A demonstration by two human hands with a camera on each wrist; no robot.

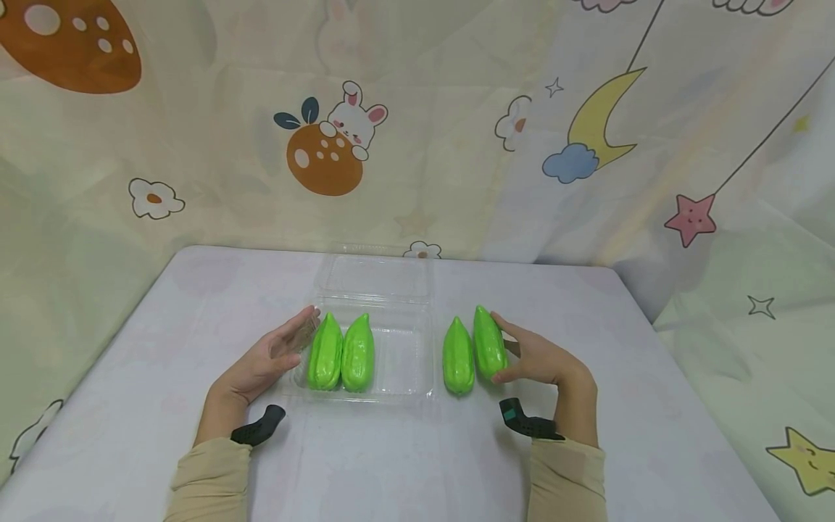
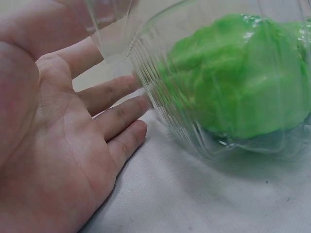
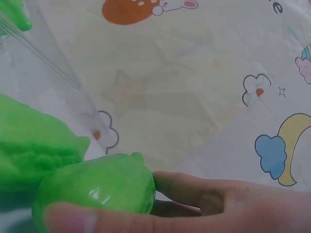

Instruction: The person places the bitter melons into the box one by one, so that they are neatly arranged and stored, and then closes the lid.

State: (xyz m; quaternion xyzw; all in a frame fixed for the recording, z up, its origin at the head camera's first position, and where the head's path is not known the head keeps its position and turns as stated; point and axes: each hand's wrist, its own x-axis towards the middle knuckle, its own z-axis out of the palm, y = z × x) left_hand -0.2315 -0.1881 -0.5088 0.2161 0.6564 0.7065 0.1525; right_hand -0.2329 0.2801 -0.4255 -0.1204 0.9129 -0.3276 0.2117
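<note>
At middle of counter [image 1: 391, 464], clear container [image 1: 404, 362], lid [image 1: 378, 279] folded back toward far edge; two green gourds [image 1: 358, 355] inside; left hand [image 1: 257, 366] beside it, fingers extended, slightly apart; toward counter's right edge, loose green gourd [image 1: 458, 357], then outer green gourd [image 1: 489, 344], clamped between thumb and fingers of right hand [image 1: 544, 359].

Left hand [image 1: 266, 358] — fingers [image 2: 122, 115] straight, right hand [image 1: 538, 357] — thumb [image 3: 97, 221] and fingers pinching
</note>
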